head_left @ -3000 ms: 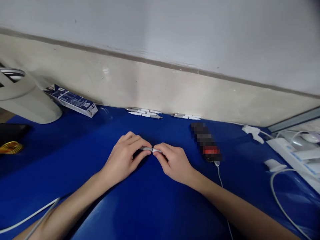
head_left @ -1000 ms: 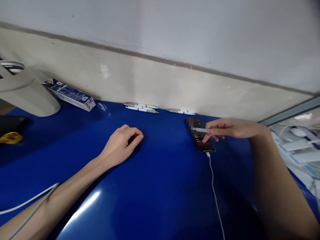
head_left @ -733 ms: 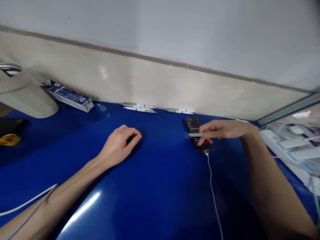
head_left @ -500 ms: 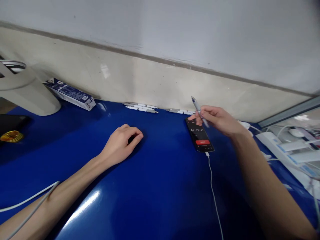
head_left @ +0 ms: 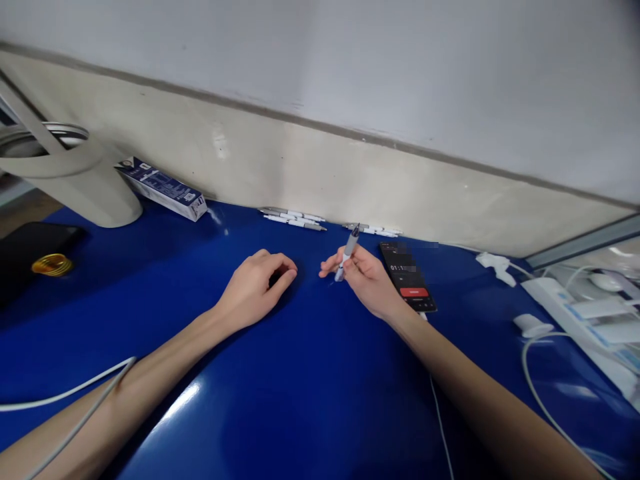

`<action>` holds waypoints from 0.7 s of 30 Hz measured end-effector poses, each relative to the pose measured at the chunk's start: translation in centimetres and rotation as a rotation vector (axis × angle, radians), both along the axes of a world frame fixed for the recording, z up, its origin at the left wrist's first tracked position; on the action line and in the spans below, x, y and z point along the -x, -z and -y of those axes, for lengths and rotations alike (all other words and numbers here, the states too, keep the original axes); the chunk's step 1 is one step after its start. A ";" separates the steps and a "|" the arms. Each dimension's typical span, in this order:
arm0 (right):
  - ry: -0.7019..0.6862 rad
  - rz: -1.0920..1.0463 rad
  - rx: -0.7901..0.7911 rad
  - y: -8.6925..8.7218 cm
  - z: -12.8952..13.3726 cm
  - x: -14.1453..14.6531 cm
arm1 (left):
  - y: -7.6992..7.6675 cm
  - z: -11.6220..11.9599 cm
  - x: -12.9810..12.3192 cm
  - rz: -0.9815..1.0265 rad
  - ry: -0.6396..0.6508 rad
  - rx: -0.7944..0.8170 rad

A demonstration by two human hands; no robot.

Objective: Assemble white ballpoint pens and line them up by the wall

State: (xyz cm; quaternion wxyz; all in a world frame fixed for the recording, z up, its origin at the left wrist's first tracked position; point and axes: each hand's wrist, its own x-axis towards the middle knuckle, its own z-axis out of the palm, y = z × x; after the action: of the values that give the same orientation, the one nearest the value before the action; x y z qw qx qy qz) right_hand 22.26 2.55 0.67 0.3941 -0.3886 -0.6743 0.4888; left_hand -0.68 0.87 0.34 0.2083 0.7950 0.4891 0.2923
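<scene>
My right hand (head_left: 373, 280) grips a white and grey pen (head_left: 348, 253) between thumb and fingers, its grey tip end pointing up, above the blue table. To its left, my left hand (head_left: 257, 287) rests on the tabletop with fingers curled in towards the thumb; nothing shows in it. Beyond the hands, along the wall, lie two groups of pens: several on the left (head_left: 295, 220) and more on the right (head_left: 380, 231), partly behind the right hand's pen. A phone (head_left: 407, 273) showing a running timer lies just right of my right hand, partly covered by the wrist.
At the left stand a pale bucket-like container (head_left: 95, 190) and a blue and white box (head_left: 165, 190). A yellow coil (head_left: 52, 265) sits on a black object (head_left: 30, 243). On the right are a white power strip (head_left: 575, 320) and cables. A white cable (head_left: 75, 397) crosses my left forearm.
My right hand has moved left from over the phone towards my left hand, carrying the pen, which now stands more upright. The left hand keeps its pose. The view has shifted slightly.
</scene>
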 end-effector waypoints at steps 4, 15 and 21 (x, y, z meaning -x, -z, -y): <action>-0.027 0.038 -0.041 -0.1 0.2 0.2 | 0.0 0.0 0.0 0.006 0.007 0.000; -0.087 0.114 0.003 -1.3 1.3 0.7 | -0.3 0.3 -0.1 0.110 0.017 0.020; -0.026 0.572 -0.274 -1.7 2.3 1.6 | -0.4 0.5 0.1 0.142 0.056 0.005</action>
State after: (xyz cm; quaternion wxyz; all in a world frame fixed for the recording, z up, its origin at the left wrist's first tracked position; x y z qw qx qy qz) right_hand 20.67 0.23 2.41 0.2309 -0.4451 -0.8222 0.2695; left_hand -0.77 0.40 0.77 0.2524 0.7850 0.4514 0.3410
